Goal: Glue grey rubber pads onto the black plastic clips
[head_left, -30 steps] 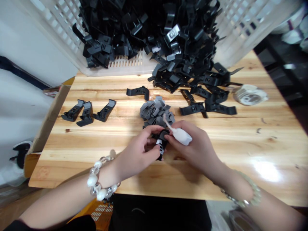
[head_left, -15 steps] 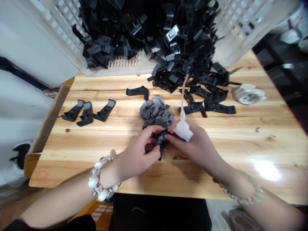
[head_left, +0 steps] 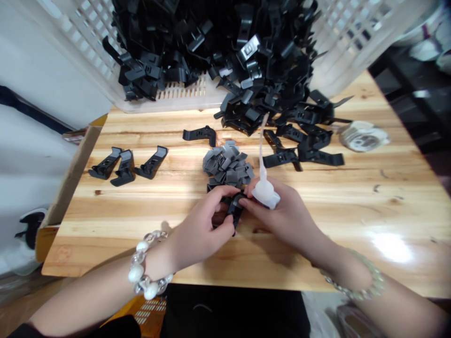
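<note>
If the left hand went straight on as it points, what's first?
Beyond the black part it holds, the left hand would likely meet the right hand first, though depth is hard to judge.

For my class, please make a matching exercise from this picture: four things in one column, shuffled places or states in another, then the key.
Things:
1. white nozzle bottle
2. small grey pieces
3. perforated white crate
4. held bracket

Places or states:
A. heaped on the wooden tabletop
B. between left hand thumb and fingers
C. filled with black brackets
D. in the right hand

Pairs: 1-D, 2-A, 3-C, 4-B
</note>
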A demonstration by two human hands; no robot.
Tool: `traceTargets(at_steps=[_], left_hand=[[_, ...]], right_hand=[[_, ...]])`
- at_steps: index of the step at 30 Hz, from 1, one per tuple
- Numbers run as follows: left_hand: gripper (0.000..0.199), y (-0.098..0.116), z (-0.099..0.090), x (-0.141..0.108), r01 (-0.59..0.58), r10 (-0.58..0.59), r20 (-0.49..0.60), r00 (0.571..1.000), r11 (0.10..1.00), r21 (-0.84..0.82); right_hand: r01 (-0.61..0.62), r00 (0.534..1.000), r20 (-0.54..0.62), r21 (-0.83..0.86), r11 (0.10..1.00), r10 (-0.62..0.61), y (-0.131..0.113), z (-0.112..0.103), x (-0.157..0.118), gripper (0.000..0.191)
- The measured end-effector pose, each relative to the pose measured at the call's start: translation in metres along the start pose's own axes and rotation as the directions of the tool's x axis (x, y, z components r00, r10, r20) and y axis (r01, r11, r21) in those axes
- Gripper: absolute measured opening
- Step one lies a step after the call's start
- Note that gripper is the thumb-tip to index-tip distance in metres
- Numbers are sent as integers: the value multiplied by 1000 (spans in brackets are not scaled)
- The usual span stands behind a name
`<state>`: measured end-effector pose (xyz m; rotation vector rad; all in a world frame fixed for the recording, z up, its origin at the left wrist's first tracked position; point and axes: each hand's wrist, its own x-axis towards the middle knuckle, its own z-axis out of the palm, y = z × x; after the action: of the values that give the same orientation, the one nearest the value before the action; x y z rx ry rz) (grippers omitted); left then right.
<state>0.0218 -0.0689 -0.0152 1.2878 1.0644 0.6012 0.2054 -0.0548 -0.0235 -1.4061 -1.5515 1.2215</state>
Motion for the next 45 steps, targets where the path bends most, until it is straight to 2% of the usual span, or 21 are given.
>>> traceTargets(at_steps=[10, 15, 21, 24, 37, 40, 42, 44, 45], left_hand=[[37, 2, 0, 2, 14, -14, 2, 1000, 1000, -7], [37, 5, -1, 3, 30, -30, 0, 1000, 998, -47], [35, 7, -3, -2, 2, 5, 68, 998, 995, -101], [36, 7, -2, -4, 19, -10, 70, 997, 993, -121], [37, 9, 1, -1, 42, -31, 77, 997, 988, -148], [36, 13, -7, 3, -23, 24, 7, 1000, 992, -121], [35, 16, -20, 8, -102, 94, -123, 988, 993, -61], [36, 17, -39, 16, -167, 177, -283, 943, 984, 60], [39, 15, -50, 21, -161, 201, -350, 915, 977, 139]], right_hand=[[-6, 1000, 14, -15, 1000, 6, 0, -1, 2, 8], [-48, 997, 61, 52, 998, 45, -6, -2, 4, 12], [-120, 989, 101, 178, 977, 103, -10, -4, 7, 21], [-116, 989, 116, 202, 972, 94, -10, -4, 7, 22], [-68, 996, 74, 130, 989, 58, -12, -5, 3, 20], [-61, 998, 18, 186, 981, 59, -13, -8, 3, 29], [-61, 997, -33, 237, 970, 71, -13, -11, 4, 34], [-76, 994, -60, 268, 961, 95, -12, -15, 4, 34], [-82, 993, -62, 274, 958, 103, -12, -16, 5, 33]])
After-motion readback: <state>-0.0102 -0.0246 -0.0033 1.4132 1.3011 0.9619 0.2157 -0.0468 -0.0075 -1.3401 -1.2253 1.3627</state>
